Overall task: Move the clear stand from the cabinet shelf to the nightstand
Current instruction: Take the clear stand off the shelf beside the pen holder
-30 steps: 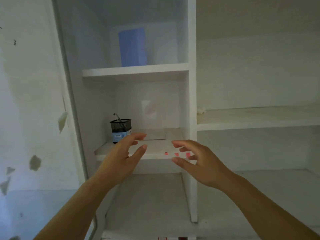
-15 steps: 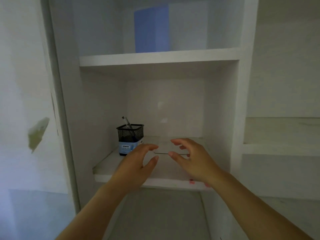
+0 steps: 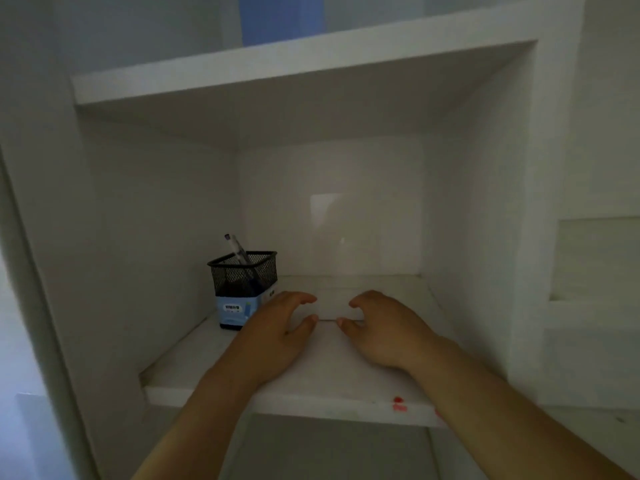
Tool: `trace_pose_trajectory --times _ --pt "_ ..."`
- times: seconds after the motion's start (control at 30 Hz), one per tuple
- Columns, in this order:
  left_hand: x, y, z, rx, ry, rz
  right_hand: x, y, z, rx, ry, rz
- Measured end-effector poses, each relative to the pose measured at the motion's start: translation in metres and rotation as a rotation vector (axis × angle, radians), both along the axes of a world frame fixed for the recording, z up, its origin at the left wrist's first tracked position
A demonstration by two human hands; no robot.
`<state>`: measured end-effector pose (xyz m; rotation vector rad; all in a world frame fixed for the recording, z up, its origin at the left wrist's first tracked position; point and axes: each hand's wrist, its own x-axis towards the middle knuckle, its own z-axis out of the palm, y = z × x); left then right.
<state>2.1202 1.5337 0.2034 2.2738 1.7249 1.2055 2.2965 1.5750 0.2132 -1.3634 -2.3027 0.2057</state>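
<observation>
The clear stand (image 3: 332, 304) sits on the middle cabinet shelf (image 3: 214, 362). Its flat base lies on the board and its transparent upright panel rises near the back wall. My left hand (image 3: 277, 337) and my right hand (image 3: 384, 330) rest side by side at the base's front edge. On both hands the fingers curl over the plate, the thumbs are at the edge line, and a gap remains between thumb and fingers. Neither hand has closed on the stand. The nightstand is out of view.
A black mesh pen holder (image 3: 242, 289) with a pen stands just left of my left hand. The compartment's side walls and the shelf above (image 3: 277, 71) box in the space. A blue object (image 3: 280, 19) stands on that upper shelf. Red marks (image 3: 398, 403) dot the shelf's front edge.
Both hands have reached forward into the compartment, from in front of the shelf edge to the stand's base. The camera has come closer.
</observation>
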Motion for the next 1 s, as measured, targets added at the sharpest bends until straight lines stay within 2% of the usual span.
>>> trace_pose_trajectory --times 0.17,0.27,0.37,0.57,0.7,0.9,1.0 --pt "-0.001 0.0 -0.002 -0.037 0.042 -0.02 0.0 0.001 0.004 -0.112 -0.181 0.006" --pt "-0.003 -0.001 -0.002 -0.072 0.024 -0.023 0.005 -0.007 0.007 -0.141 -0.224 0.015" --pt "-0.005 -0.005 0.0 -0.117 -0.027 -0.071 0.014 -0.019 0.006 -0.119 -0.198 0.013" --pt "-0.002 -0.025 0.001 -0.179 0.048 -0.175 0.036 -0.06 0.001 -0.084 -0.115 0.027" --pt "0.0 -0.037 -0.003 -0.217 0.112 -0.224 0.042 -0.078 0.005 -0.141 0.049 0.057" --pt "-0.001 -0.052 -0.006 -0.15 0.177 -0.172 0.042 -0.083 0.002 -0.092 0.072 0.06" --pt "-0.003 -0.061 -0.008 -0.111 0.202 -0.165 0.044 -0.089 -0.001 -0.029 0.013 0.068"
